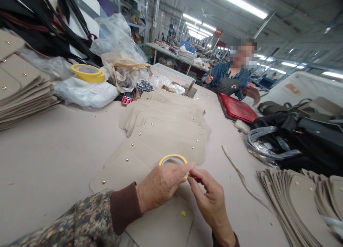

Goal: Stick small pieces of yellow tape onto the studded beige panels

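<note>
My left hand is closed around a roll of yellow tape, which stands partly hidden behind the fingers. Close against it, my right hand has thumb and forefinger pinched together at a small yellow bit of tape by the left fingertips. Under both hands lies a beige panel with a piece of yellow tape stuck near its right corner. Just beyond, overlapping beige panels with small metal studs are fanned out on the table.
Piled panels stand at left and right. Further back are another yellow tape roll, plastic bags and black bags. A strip lies on the table. A co-worker holding a hammer sits by a red slab.
</note>
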Demonstrator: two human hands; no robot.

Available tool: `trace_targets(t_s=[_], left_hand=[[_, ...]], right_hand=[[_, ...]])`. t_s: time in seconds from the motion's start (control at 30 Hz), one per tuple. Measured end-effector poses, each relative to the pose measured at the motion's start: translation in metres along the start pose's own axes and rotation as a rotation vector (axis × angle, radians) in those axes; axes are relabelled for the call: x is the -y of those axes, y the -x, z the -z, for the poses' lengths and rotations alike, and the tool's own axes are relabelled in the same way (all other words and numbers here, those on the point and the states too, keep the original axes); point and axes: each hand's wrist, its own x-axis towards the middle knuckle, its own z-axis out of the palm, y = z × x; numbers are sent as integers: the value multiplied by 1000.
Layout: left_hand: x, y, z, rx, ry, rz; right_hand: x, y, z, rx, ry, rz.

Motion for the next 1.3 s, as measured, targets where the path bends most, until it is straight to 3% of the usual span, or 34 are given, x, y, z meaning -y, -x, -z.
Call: trace_targets(t_s=[0.07,0.17,0.3,0.5,0.6,0.73,0.83,0.93,1.07,1.3], left_hand=[[-1,0,-2,-8,4,-17],[-3,-2,-3,-17,-8,-43],[-6,-2,-2,34,-15,-31],[-4,-10,2,184,-150,125],[-3,-20,4,186,-250,101],[-9,-31,4,76,-289,-10],[-4,-36,1,34,-346,-41],[12,-35,-8,105,-486,-18],[32,-28,-21,250,-537,-11],[32,-25,-23,279,-507,-1]], right_hand=[[5,-3,-2,-8,49,147],[8,-5,-5,-19,114,258],[5,-2,-10,-68,206,283],[4,-2,-19,-211,263,252],[2,-6,-20,-205,154,65],[-16,-16,-15,-177,-251,-508],[-37,-23,-6,-157,-424,-755],[-53,-27,2,-65,-413,-841],[-61,-28,2,29,-332,-823],[-62,-29,-5,155,-26,-746]])
